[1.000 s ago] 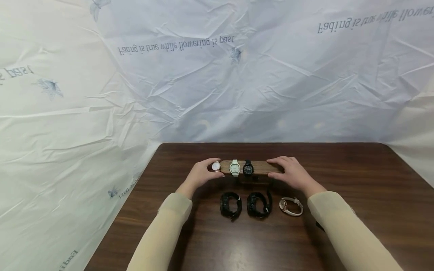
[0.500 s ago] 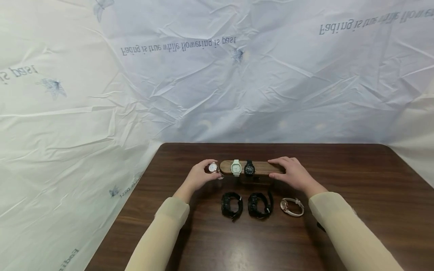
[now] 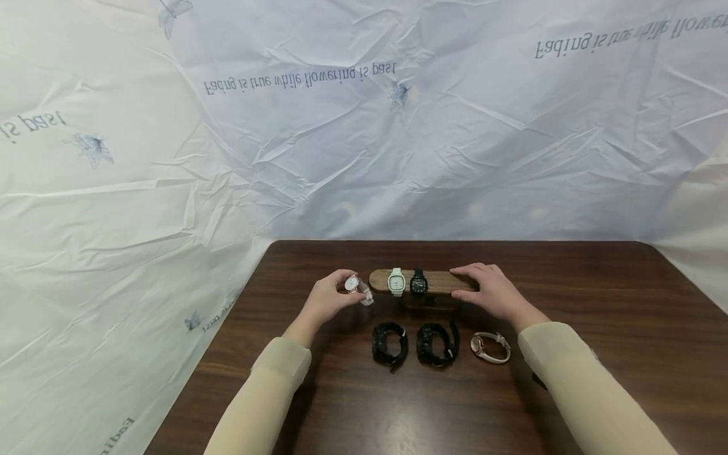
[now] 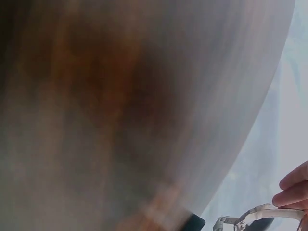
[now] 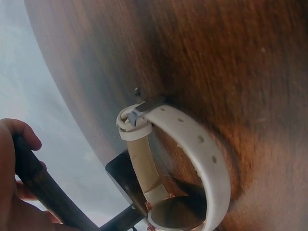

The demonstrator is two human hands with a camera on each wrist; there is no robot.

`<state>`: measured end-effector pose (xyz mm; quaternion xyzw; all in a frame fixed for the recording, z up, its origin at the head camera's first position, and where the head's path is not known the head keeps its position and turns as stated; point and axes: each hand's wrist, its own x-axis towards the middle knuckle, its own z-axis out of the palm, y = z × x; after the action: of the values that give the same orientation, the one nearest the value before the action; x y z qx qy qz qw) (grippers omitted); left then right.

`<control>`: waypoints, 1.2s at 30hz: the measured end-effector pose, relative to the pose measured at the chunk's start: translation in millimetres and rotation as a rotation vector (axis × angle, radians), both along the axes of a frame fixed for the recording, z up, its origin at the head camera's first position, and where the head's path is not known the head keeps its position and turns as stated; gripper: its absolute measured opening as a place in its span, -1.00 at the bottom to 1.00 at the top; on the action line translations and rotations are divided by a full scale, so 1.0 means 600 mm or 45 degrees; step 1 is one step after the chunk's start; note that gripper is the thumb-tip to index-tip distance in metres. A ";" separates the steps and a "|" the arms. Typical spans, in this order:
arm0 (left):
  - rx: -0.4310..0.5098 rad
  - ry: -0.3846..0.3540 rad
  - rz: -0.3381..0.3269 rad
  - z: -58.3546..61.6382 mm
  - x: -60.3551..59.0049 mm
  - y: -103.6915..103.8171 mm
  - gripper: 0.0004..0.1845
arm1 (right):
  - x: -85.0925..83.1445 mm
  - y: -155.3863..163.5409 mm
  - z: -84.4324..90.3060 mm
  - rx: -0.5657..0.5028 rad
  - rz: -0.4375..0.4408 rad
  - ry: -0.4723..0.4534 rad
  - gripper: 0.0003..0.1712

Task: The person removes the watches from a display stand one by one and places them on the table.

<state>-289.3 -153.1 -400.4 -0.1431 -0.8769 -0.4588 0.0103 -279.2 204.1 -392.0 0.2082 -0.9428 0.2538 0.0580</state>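
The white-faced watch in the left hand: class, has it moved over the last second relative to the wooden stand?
Yes. The left hand has drawn the white-faced watch leftward off the end of the wooden stand, which the right hand steadies; a gap now separates them.

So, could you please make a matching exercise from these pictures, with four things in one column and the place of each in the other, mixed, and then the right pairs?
Things:
1. mint-green watch
2. round white-faced watch
3. pale-strapped watch
4. right hand

Places:
A. lying on the table, nearest the right sleeve
B. resting on the right end of the wooden stand
C. held in the left hand, off the stand's left end
D. mounted on the stand, beside the black watch

Pairs: 1-D, 2-C, 3-A, 4-B
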 end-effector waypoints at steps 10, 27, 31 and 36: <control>-0.020 0.013 -0.039 0.006 0.015 -0.008 -0.49 | 0.000 0.001 0.002 0.011 -0.001 -0.020 -0.31; 0.083 -0.043 -0.157 0.058 0.069 0.003 -0.57 | 0.000 -0.001 0.000 0.010 -0.011 -0.018 -0.32; 0.060 -0.038 -0.165 0.069 0.083 0.006 -0.58 | -0.001 -0.001 0.000 0.006 -0.003 -0.014 -0.32; 0.057 -0.041 -0.224 0.068 0.090 0.006 -0.59 | -0.001 -0.002 -0.001 0.006 -0.001 -0.001 -0.32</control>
<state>-235.3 -149.2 -359.5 -0.2119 -0.8506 -0.4795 -0.0410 -279.9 202.9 -392.4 0.2079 -0.9435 0.2515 0.0573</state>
